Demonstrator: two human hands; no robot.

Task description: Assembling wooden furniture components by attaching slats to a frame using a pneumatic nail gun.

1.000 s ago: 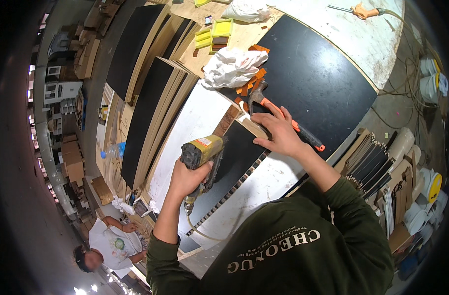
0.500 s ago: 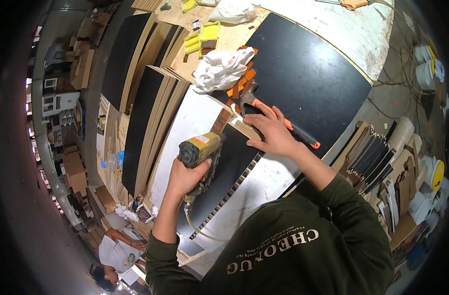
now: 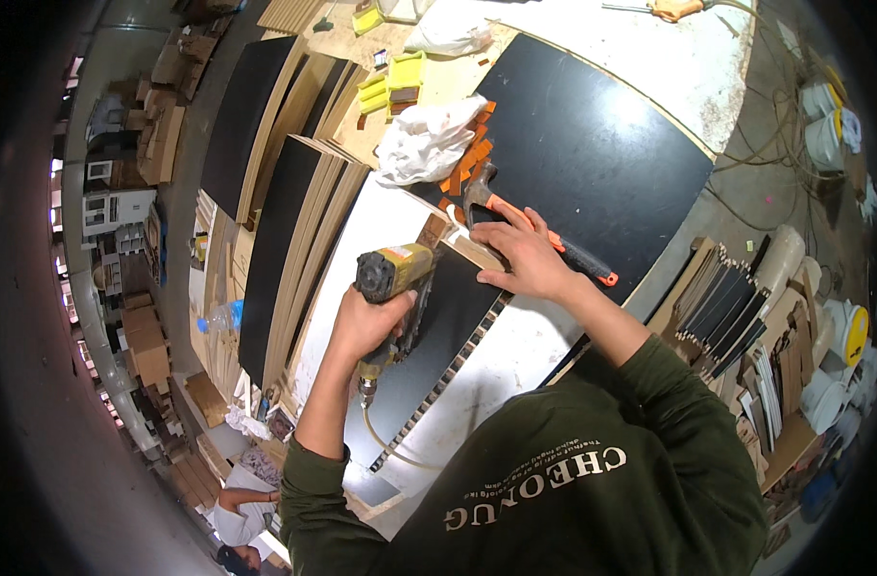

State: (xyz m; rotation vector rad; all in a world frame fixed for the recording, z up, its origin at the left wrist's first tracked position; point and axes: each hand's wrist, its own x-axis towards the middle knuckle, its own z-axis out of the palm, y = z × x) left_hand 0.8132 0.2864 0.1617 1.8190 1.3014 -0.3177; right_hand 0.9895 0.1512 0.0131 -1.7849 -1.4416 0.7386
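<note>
My left hand (image 3: 361,324) is wrapped around the grip of a yellow and black air nail gun (image 3: 397,269), and an air hose (image 3: 376,432) runs from its lower end. The gun's nose is hidden from this angle. Beneath it lies a narrow black panel (image 3: 455,305) with a notched-looking edge. At the panel's far end my right hand (image 3: 531,261) holds a pale wooden strip (image 3: 471,252), thumb on the near side and fingers over it. Just beyond that hand, a claw hammer (image 3: 584,259) with an orange and black handle rests on a large black board (image 3: 601,125).
A white plastic bag (image 3: 429,139), orange-brown pieces (image 3: 469,161) and yellow trays (image 3: 406,72) lie beyond. Stacked black-faced boards (image 3: 283,230) stand at left. At right are panel offcuts (image 3: 726,302), buckets (image 3: 824,134) and floor hoses (image 3: 779,158). Another person (image 3: 244,518) is at lower left.
The view has shifted slightly. Both hands keep nearly the same places on the nail gun and the wooden strip. The other person at lower left has moved lower in the picture.
</note>
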